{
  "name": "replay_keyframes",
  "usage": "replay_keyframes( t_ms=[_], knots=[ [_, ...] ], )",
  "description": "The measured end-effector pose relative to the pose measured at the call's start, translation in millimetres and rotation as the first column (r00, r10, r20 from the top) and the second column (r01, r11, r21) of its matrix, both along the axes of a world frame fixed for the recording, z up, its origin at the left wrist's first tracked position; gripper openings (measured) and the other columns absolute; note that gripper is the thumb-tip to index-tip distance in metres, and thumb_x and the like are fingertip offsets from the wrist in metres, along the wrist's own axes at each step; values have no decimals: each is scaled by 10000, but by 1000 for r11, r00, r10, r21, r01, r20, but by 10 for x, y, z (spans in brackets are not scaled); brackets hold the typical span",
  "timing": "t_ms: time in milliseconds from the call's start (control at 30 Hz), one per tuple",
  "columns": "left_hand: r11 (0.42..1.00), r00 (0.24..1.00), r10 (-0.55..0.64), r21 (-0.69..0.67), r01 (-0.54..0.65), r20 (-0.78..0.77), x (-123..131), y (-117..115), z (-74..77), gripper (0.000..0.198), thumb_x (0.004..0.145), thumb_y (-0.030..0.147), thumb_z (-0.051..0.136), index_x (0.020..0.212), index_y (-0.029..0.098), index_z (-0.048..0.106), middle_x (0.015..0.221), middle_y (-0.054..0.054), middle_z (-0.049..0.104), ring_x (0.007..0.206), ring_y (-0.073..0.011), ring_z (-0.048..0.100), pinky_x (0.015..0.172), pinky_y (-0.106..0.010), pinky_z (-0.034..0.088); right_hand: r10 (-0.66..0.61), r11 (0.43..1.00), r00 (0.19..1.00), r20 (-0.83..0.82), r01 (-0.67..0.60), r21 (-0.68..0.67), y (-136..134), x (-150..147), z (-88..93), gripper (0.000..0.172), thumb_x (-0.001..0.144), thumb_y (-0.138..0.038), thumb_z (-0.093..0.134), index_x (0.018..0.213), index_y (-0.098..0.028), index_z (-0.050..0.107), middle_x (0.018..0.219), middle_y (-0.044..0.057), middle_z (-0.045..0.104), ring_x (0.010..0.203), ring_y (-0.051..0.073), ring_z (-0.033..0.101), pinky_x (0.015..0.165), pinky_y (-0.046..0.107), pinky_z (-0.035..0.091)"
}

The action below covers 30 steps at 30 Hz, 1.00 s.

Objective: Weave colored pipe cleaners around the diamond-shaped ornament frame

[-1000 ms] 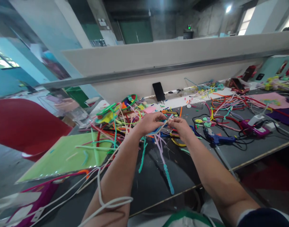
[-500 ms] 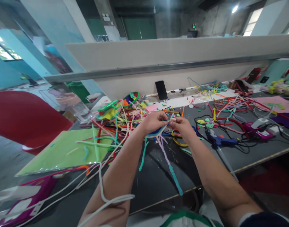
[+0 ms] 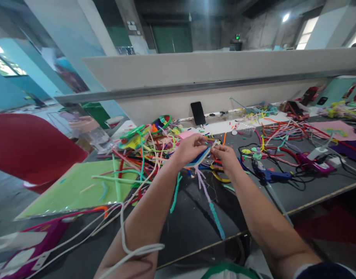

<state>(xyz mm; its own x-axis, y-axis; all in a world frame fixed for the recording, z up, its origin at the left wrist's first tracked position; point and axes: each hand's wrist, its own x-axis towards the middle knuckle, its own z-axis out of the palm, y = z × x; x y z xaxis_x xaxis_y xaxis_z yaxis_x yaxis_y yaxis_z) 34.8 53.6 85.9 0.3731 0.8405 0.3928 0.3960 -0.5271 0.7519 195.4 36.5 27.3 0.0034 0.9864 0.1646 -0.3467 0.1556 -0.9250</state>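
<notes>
My left hand [image 3: 192, 149] grips a flat blue piece with a pale edge [image 3: 200, 158], thumb on top and fingers partly behind it. At its right corner my right hand [image 3: 225, 155] pinches a thin pale strip, its fingertips close to the left hand's. Below the blue piece, a lilac fuzzy stem [image 3: 205, 188] runs down to a thicker teal end [image 3: 217, 221] over the dark table. A shorter teal-green stem [image 3: 175, 193] lies beside my left forearm. Whether these stems are joined to the blue piece I cannot tell.
A blue glue gun [image 3: 271, 173] with black cord lies right of my hands, near a purple power strip [image 3: 314, 162]. Tangled coloured stems [image 3: 146, 155] cover the left. A white cable [image 3: 123, 224] crosses my left forearm. A phone [image 3: 198, 113] leans against the partition.
My left fingers have lifted and spread a little, and more of the blue piece shows. The right hand has shifted slightly right, still pinching the strip.
</notes>
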Motion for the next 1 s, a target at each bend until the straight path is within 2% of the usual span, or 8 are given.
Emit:
replay_keyframes(
  t_ms=[133, 267, 333, 400, 500, 567, 700, 1000],
  knots=[
    [967, 918, 124, 160, -196, 377, -60, -303, 385, 340, 741, 192, 601, 1078, 165, 569, 993, -57, 648, 780, -120, 618, 677, -236, 498, -157, 980, 969, -192, 129, -153, 75, 144, 20, 205, 526, -299, 780, 600, -155, 654, 538, -17, 603, 511, 92, 506, 535, 237, 393],
    [996, 963, 93, -12, -92, 252, -187, -471, 548, 172, 753, 199, 561, 901, 151, 636, 774, -28, 661, 671, -126, 617, 648, -253, 502, -352, 935, 873, -338, 310, -172, 109, 252, 35, 181, 551, -267, 763, 638, -158, 648, 561, -30, 607, 541, 86, 521, 521, 216, 384],
    [973, 999, -15, -229, 21, 29, -203, -389, 447, 200, 751, 276, 593, 879, 140, 664, 769, -37, 674, 638, -138, 613, 621, -269, 497, -414, 910, 826, -383, 380, -165, 96, 252, 47, 179, 572, -275, 756, 654, -162, 643, 563, -37, 604, 536, 84, 515, 510, 215, 373],
    [967, 998, -19, -255, 2, -66, -159, -238, 269, 278, 744, 365, 623, 887, 135, 687, 795, -48, 684, 722, -160, 625, 660, -270, 487, -439, 896, 797, -414, 424, -133, 68, 208, 62, 188, 588, -289, 758, 663, -162, 642, 567, -40, 603, 537, 81, 514, 530, 217, 387],
    [974, 999, 17, -227, -10, 30, -33, -23, 10, 349, 741, 427, 627, 931, 143, 697, 883, -47, 701, 794, -160, 628, 714, -254, 468, -433, 890, 784, -445, 451, -70, 17, 98, 87, 209, 589, -299, 775, 644, -156, 633, 564, -39, 603, 541, 78, 515, 575, 225, 416],
    [963, 989, 89, -263, -56, 115, 28, 62, -93, 383, 728, 432, 633, 960, 133, 697, 816, -42, 702, 662, -133, 598, 633, -236, 444, -433, 888, 780, -452, 457, -62, -10, 32, 104, 225, 574, -301, 787, 630, -155, 626, 559, -36, 605, 541, 81, 523, 581, 230, 423],
    [935, 934, 231, -329, -135, 272, 41, 111, -155, 358, 704, 448, 656, 826, 113, 693, 734, -40, 683, 510, -75, 484, 488, -195, 331, -446, 882, 778, -443, 467, -69, -40, -22, 132, 235, 571, -306, 791, 632, -156, 621, 564, -28, 612, 557, 98, 557, 590, 244, 432],
    [844, 883, 252, -537, 0, 396, 100, 90, -182, 314, 702, 437, 672, 698, 134, 591, 429, 43, 479, 348, -52, 393, 369, -173, 193, -338, 920, 842, -420, 390, 43, -92, -65, 115, 164, 636, -264, 759, 647, -162, 631, 603, -29, 616, 582, 90, 535, 610, 240, 410]
  ],
)
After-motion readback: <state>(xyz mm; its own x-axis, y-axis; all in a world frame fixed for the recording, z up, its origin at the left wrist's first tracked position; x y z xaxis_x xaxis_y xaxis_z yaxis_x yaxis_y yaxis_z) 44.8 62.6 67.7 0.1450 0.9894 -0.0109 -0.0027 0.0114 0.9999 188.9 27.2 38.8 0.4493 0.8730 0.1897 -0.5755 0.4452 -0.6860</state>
